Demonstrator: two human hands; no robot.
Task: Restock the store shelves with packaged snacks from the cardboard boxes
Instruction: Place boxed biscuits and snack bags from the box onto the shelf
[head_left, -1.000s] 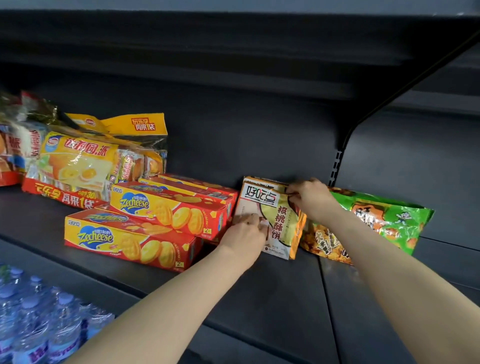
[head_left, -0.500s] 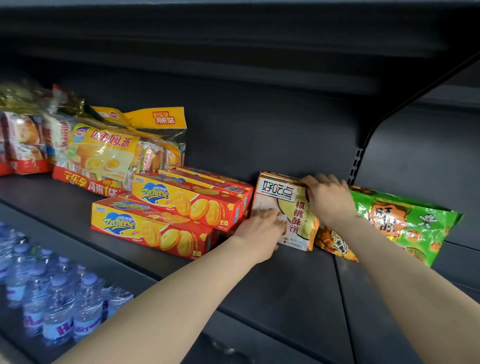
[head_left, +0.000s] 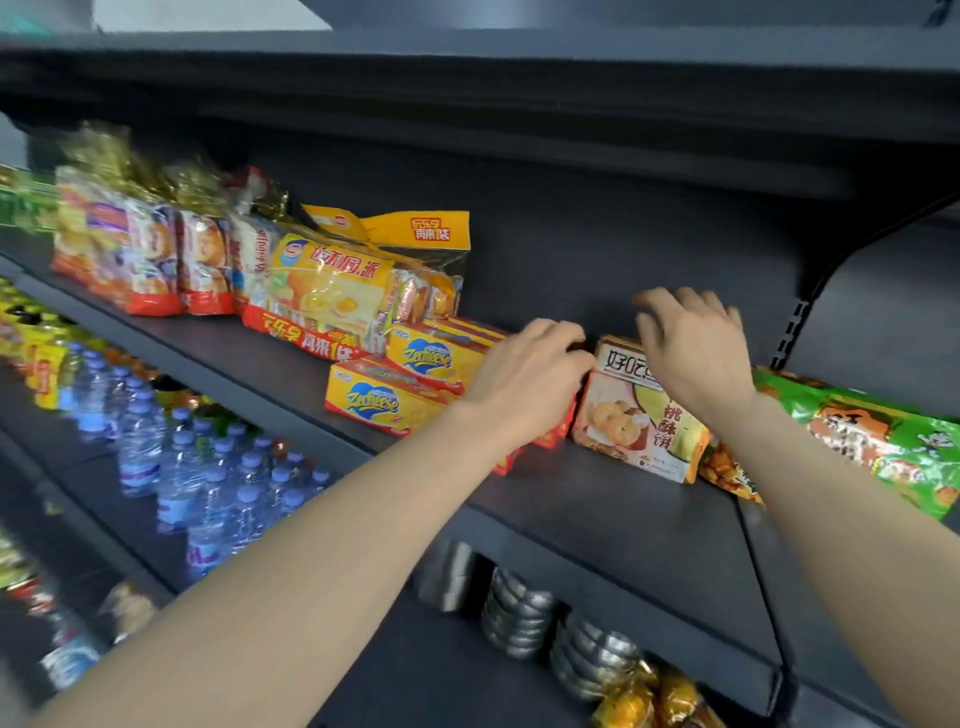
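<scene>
Head view, only view. Left hand (head_left: 524, 374) lies over the right end of the red-and-yellow cracker boxes (head_left: 415, 374), fingers curled, fingertips at the left top corner of the cookie pack (head_left: 641, 415). Whether it actually pinches the pack or just touches it, cannot tell; fingertips hidden behind the knuckles. Right hand (head_left: 693, 345) sits on the pack's top edge, fingers spread and bent down over the far side; blurred, so real grip or just resting, cannot tell.

Cookie pack stands on the dark shelf (head_left: 623, 525), tilted a bit, front face toward camera, between the cracker boxes and the green snack bag (head_left: 883, 441). Touches or nearly touches both.

Counts: one cookie pack. Cracker boxes: at least three visible, stacked and overlapping, exact number hidden under the left hand. One green bag, lying flat at right. Left of the boxes, one yellow cake multipack (head_left: 337, 296), then several blurred bagged snacks (head_left: 145, 249), not countable. Lower shelf: many water bottles (head_left: 208, 483), too blurred to count.
</scene>
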